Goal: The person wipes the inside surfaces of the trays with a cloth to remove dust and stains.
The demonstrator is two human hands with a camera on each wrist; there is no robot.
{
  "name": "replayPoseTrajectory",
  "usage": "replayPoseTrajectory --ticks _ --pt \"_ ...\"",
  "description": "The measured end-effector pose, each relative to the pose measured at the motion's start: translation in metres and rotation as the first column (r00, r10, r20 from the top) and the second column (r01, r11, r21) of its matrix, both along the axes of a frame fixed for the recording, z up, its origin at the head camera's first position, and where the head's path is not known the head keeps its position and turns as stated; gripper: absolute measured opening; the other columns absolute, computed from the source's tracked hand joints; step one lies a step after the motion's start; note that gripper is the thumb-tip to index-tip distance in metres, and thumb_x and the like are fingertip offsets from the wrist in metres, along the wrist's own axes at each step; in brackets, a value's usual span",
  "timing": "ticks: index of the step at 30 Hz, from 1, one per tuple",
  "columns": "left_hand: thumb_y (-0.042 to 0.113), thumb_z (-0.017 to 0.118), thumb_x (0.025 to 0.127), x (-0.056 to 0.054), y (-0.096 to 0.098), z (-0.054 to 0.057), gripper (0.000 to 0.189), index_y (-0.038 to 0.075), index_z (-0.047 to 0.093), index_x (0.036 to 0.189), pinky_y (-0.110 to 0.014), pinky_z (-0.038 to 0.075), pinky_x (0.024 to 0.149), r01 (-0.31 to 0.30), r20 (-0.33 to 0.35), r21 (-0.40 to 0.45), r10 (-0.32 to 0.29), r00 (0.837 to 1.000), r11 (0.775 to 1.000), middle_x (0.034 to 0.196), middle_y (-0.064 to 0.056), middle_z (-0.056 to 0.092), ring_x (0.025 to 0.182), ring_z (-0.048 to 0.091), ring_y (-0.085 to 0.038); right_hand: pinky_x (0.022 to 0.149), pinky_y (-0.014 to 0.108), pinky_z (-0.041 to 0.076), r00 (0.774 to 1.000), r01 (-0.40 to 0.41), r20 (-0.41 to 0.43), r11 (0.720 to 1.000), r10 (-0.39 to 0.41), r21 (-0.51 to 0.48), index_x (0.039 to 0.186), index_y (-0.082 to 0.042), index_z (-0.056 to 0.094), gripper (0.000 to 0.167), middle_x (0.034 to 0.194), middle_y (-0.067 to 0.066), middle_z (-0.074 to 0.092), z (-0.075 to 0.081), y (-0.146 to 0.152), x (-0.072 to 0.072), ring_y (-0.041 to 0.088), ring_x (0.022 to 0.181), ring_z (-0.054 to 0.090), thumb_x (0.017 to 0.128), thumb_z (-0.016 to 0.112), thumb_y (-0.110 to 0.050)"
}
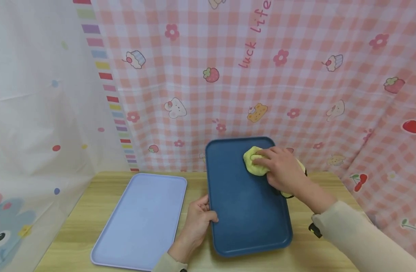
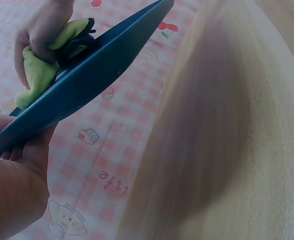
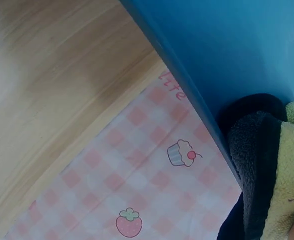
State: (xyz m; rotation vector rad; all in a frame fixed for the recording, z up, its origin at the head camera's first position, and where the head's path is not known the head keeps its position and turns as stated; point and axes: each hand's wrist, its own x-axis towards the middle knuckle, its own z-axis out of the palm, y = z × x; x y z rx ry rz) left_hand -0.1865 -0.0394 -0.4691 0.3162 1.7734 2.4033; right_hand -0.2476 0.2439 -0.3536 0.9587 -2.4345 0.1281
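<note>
The bare left hand [image 1: 197, 221] is reaching up from the lower middle of the head view, its bare left wrist [image 1: 180, 247] leaning rightward out of a cream fabric left sleeve [image 1: 168, 264]. Its thumb [image 1: 212, 216] is lying across the front while its fingers are curling behind, gripping. The bare right hand [image 1: 282, 166] is working higher up, its fingertips [image 1: 259, 162] pointing leftward and bending into a hold. The right arm, in a cream fabric right sleeve [image 1: 361, 234], is slanting in from the lower right corner

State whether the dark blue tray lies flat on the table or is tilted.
Tilted: the left hand grips the dark blue tray by its edge, and the left wrist view shows it slanting.
</note>
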Motion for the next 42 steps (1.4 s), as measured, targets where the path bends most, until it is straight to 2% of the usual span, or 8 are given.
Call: replayPoseTrajectory --ticks 5,9,18,28,36,42 --pt "-0.018 0.049 0.059 0.000 0.000 0.000 0.075 -0.012 0.065 0.132 -0.028 0.057 0.078 -0.016 0.011 0.004 0.016 1.000 1.000 0.113 -0.025 0.074 0.098 0.073 -0.021 0.088 0.056 0.053 0.999 -0.037 -0.017 0.999 0.037 0.019 0.112 -0.012 0.079 0.046 0.121 0.015 0.071 -0.008 0.001 0.008 0.038 0.108 0.063 0.075 0.060 0.007" --pt "-0.018 0.049 0.059 0.000 0.000 0.000 0.075 -0.012 0.064 0.132 -0.028 0.057 0.079 -0.018 0.018 0.008 0.018 1.000 1.000 0.113 -0.024 0.074 0.098 0.073 -0.020 0.087 0.055 0.052 0.999 -0.033 -0.021 0.999 0.033 0.032 0.112 -0.013 0.079 0.046 0.122 0.014 0.071 -0.015 0.002 0.013 0.037 0.107 0.063 0.075 0.061 0.007" --pt "-0.018 0.048 0.059 0.001 0.003 -0.001 0.076 -0.014 0.063 0.133 -0.027 0.057 0.080 -0.004 0.014 0.023 0.003 1.000 1.000 0.114 -0.022 0.075 0.098 0.072 -0.018 0.082 0.053 0.053 0.999 -0.045 0.010 0.998 0.045 0.041 0.115 -0.014 0.078 0.049 0.122 0.013 0.069 -0.027 0.005 0.031 0.036 0.107 0.063 0.072 0.067 0.008" --pt "-0.018 0.048 0.058 0.000 0.005 -0.001 0.076 -0.014 0.064 0.132 -0.028 0.057 0.080 -0.012 0.021 0.022 0.012 1.000 1.000 0.114 -0.022 0.074 0.098 0.072 -0.019 0.086 0.054 0.053 0.996 -0.082 0.034 0.996 0.080 0.041 0.116 -0.016 0.078 0.054 0.124 0.011 0.069 -0.036 0.008 0.046 0.033 0.105 0.063 0.069 0.067 0.009" --pt "-0.018 0.048 0.058 0.000 0.004 -0.002 0.079 -0.012 0.062 0.136 -0.029 0.058 0.081 -0.014 0.044 0.025 0.013 0.999 1.000 0.117 -0.024 0.073 0.099 0.073 -0.022 0.078 0.045 0.053 0.993 -0.114 0.032 0.992 0.113 0.050 0.113 -0.018 0.079 0.053 0.122 0.007 0.070 -0.049 0.009 0.057 0.027 0.101 0.063 0.069 0.066 0.008" --pt "-0.018 0.049 0.059 0.000 0.004 -0.002 0.079 -0.011 0.062 0.136 -0.029 0.057 0.083 -0.020 0.044 0.014 0.019 0.999 1.000 0.120 -0.023 0.073 0.101 0.073 -0.021 0.075 0.043 0.053 0.989 -0.145 0.038 0.989 0.144 0.030 0.111 -0.017 0.078 0.057 0.119 0.007 0.070 -0.058 0.009 0.063 0.026 0.099 0.063 0.065 0.061 0.011"
